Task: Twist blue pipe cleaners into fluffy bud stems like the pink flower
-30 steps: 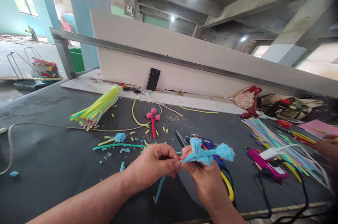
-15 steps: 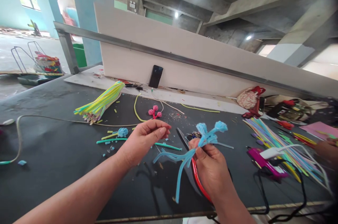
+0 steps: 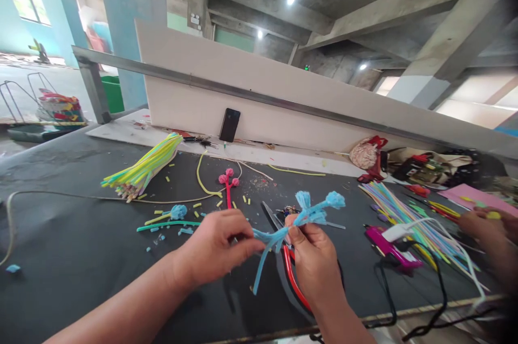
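Note:
My right hand (image 3: 315,249) pinches the middle of a light blue pipe-cleaner flower sprig (image 3: 309,216), its fuzzy heads pointing up and right. Loose blue stems trail left from it. My left hand (image 3: 220,247) closes its thumb and fingers on the end of one stem; another hangs down free. Below my right hand are scissors (image 3: 293,278) with red handles; I cannot tell whether that hand touches them. Behind my left hand lies a pink pipe-cleaner sprig (image 3: 228,190). A blue pompom-headed piece (image 3: 178,211) and a green pipe cleaner (image 3: 168,224) lie to its left.
A yellow-green pipe-cleaner bundle (image 3: 145,166) lies back left. A phone (image 3: 230,125) leans on the white board (image 3: 194,109). At right are a magenta power strip (image 3: 392,249) with cables, pastel pipe cleaners (image 3: 421,220) and another person's hand (image 3: 483,225). Cut scraps litter the dark table (image 3: 101,257).
My left hand has moved down and right, from being apart from the blue stems to gripping one. The whole view has shifted slightly. My right hand keeps its hold on the sprig.

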The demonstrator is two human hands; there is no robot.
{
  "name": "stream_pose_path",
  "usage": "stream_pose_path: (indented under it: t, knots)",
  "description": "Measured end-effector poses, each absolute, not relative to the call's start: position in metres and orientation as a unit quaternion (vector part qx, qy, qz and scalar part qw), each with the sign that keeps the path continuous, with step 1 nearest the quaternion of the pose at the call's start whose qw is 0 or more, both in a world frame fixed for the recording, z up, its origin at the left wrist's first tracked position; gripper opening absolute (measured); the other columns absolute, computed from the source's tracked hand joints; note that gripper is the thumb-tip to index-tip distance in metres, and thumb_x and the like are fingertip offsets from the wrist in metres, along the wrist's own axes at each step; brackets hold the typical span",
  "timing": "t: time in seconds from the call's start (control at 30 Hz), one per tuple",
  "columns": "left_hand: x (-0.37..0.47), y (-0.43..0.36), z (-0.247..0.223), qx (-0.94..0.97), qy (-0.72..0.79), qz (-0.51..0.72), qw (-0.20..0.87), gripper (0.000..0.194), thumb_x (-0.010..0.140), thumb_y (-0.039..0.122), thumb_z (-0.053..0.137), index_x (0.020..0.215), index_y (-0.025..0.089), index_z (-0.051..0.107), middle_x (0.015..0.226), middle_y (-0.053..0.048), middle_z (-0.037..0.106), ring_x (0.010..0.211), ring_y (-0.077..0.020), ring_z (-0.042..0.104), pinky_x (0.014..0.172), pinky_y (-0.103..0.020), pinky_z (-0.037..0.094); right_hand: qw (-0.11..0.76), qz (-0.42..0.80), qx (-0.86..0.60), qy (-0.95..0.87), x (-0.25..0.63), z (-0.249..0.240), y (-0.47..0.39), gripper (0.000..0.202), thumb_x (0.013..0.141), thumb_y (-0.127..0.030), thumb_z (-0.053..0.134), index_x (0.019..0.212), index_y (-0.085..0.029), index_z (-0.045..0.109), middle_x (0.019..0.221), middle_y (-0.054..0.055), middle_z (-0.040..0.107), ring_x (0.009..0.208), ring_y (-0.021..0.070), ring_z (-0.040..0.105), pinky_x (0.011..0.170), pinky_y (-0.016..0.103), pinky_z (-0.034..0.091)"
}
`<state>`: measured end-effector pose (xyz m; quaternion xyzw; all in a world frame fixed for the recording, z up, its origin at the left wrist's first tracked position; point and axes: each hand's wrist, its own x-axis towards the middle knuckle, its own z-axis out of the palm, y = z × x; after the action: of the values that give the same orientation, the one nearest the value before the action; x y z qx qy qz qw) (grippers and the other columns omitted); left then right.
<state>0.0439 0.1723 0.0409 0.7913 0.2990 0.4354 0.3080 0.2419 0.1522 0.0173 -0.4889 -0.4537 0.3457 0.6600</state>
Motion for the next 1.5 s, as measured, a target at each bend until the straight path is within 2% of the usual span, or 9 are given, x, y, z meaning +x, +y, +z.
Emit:
stream_pose_path:
  t: [0.1, 0.27, 0.37, 0.43, 0.63, 0.93, 1.1, 1.23, 1.5]
  knots:
    - [0.056, 0.163, 0.036, 0.821, 0.331, 0.372, 0.280, 0.016, 0.076, 0.033, 0.067, 0.078, 0.017, 0.065, 0.070, 0.001, 0.057, 0.063, -0.0107, 0.049, 0.059, -0.021, 0.036, 0.656, 0.366, -0.483, -0.450, 0.241, 0.014, 0.151, 0.021, 0.065, -0.036, 0.077, 0.079, -0.021, 0.072, 0.072, 0.001, 0.066, 0.066, 0.0172, 0.055, 0.067, 0.031, 0.044]
    - [0.054, 0.156, 0.047, 0.831, 0.298, 0.348, 0.315, 0.024, 0.086, 0.027, 0.053, 0.066, 0.015, 0.060, 0.064, 0.001, 0.055, 0.063, -0.0108, 0.051, 0.062, -0.020, 0.039, 0.664, 0.385, -0.462, -0.445, 0.242, 0.017, 0.148, 0.020, 0.064, -0.035, 0.078, 0.077, -0.021, 0.073, 0.072, 0.001, 0.066, 0.069, 0.0179, 0.056, 0.068, 0.031, 0.044]
    - [0.046, 0.154, 0.060, 0.812, 0.290, 0.404, 0.307, 0.017, 0.085, 0.020, 0.051, 0.097, 0.016, 0.063, 0.089, -0.004, 0.063, 0.076, -0.0123, 0.055, 0.071, -0.022, 0.043, 0.665, 0.404, -0.442, -0.447, 0.242, 0.024, 0.144, 0.019, 0.063, -0.035, 0.078, 0.074, -0.020, 0.072, 0.072, 0.001, 0.065, 0.068, 0.0168, 0.054, 0.066, 0.030, 0.044]
    - [0.045, 0.151, 0.066, 0.807, 0.299, 0.415, 0.294, 0.031, 0.079, 0.016, 0.059, 0.110, 0.018, 0.060, 0.103, -0.006, 0.063, 0.088, -0.0147, 0.056, 0.080, -0.024, 0.043, 0.659, 0.422, -0.425, -0.454, 0.240, 0.027, 0.140, 0.020, 0.061, -0.035, 0.079, 0.071, -0.020, 0.072, 0.071, 0.001, 0.064, 0.067, 0.0167, 0.052, 0.064, 0.030, 0.043]
    - [0.050, 0.149, 0.072, 0.803, 0.331, 0.326, 0.375, 0.006, 0.075, 0.017, 0.063, 0.074, 0.015, 0.069, 0.071, -0.001, 0.064, 0.071, -0.0125, 0.058, 0.067, -0.021, 0.043, 0.622, 0.467, -0.402, -0.483, 0.238, 0.029, 0.132, 0.018, 0.062, -0.033, 0.079, 0.068, -0.019, 0.070, 0.067, 0.000, 0.058, 0.066, 0.0157, 0.047, 0.063, 0.029, 0.039]
    - [0.030, 0.158, 0.081, 0.860, 0.266, 0.264, 0.347, 0.011, 0.080, 0.012, 0.054, 0.074, 0.014, 0.063, 0.072, 0.000, 0.058, 0.071, -0.0107, 0.051, 0.067, -0.019, 0.040, 0.578, 0.522, -0.374, -0.503, 0.234, 0.028, 0.132, 0.017, 0.062, -0.035, 0.080, 0.065, -0.022, 0.071, 0.066, -0.002, 0.057, 0.067, 0.0140, 0.045, 0.062, 0.026, 0.036]
    - [0.024, 0.168, 0.073, 0.817, 0.194, 0.210, 0.500, 0.014, 0.082, 0.024, 0.056, 0.080, 0.014, 0.065, 0.074, 0.000, 0.057, 0.070, -0.0112, 0.051, 0.066, -0.021, 0.041, 0.579, 0.531, -0.354, -0.508, 0.232, 0.028, 0.132, 0.016, 0.062, -0.035, 0.080, 0.062, -0.022, 0.071, 0.066, -0.002, 0.055, 0.068, 0.0142, 0.046, 0.062, 0.026, 0.037]
    - [0.029, 0.171, 0.056, 0.708, 0.167, 0.258, 0.636, 0.024, 0.085, 0.033, 0.055, 0.088, 0.012, 0.064, 0.078, -0.001, 0.056, 0.070, -0.0102, 0.050, 0.067, -0.021, 0.042, 0.574, 0.534, -0.348, -0.514, 0.230, 0.027, 0.135, 0.018, 0.061, -0.039, 0.080, 0.059, -0.023, 0.071, 0.065, -0.001, 0.054, 0.070, 0.0162, 0.047, 0.067, 0.028, 0.039]
    - [0.037, 0.165, 0.037, 0.646, 0.222, 0.214, 0.699, 0.008, 0.071, 0.018, 0.067, 0.073, 0.014, 0.060, 0.064, 0.005, 0.055, 0.059, -0.0060, 0.048, 0.058, -0.018, 0.040, 0.518, 0.522, -0.361, -0.574, 0.231, 0.020, 0.135, 0.014, 0.066, -0.037, 0.077, 0.064, -0.024, 0.073, 0.065, 0.000, 0.056, 0.068, 0.0176, 0.050, 0.066, 0.031, 0.041]
